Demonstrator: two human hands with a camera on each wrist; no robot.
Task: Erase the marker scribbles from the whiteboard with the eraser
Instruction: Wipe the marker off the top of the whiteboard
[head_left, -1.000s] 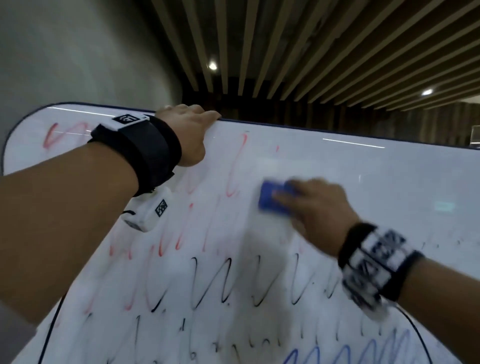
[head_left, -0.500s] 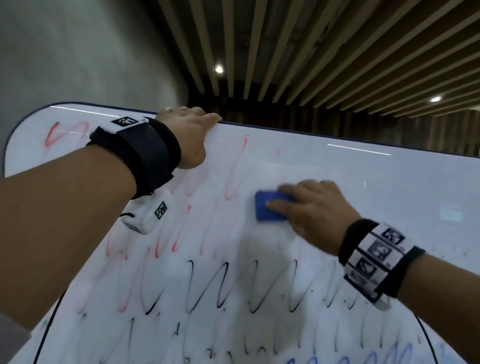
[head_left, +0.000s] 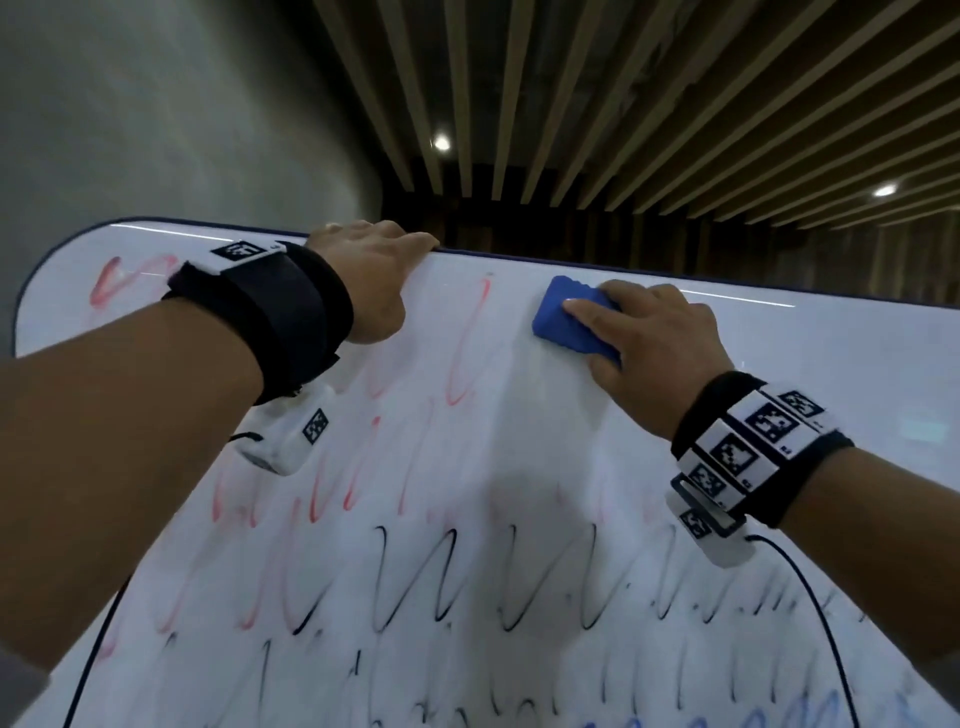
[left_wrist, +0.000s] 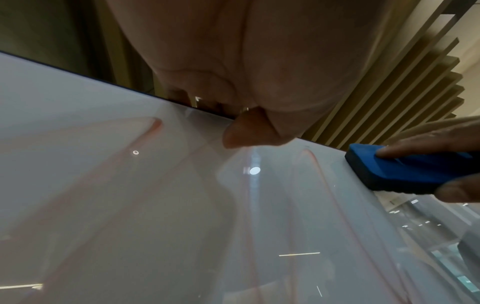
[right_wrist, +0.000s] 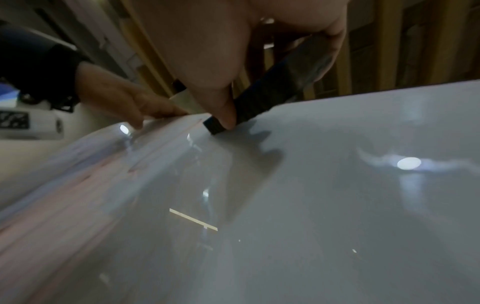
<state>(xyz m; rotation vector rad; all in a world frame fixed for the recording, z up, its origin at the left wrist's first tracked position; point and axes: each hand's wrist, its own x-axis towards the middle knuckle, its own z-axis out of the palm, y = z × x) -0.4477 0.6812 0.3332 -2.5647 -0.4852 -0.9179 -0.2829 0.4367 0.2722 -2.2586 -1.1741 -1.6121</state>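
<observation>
Now rubbing near the far edge of the whiteboard (head_left: 857, 364) with the eraser (head_left: 563, 325), clamped in the right hand (head_left: 660, 358). Left hand (head_left: 371, 280) hooked over that edge. Right part wiped; red scribbles (head_left: 462, 358), black scribbles (head_left: 436, 577) and blue ones left.

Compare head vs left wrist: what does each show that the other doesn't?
Head only: black scribbles and blue scribbles lower on the whiteboard, plus both wrist bands. Left wrist only: the left hand from the palm side, thumb tip on the board just below the top edge. Both: the blue eraser gripped by the right hand near the top edge, and faint red scribbles.
</observation>
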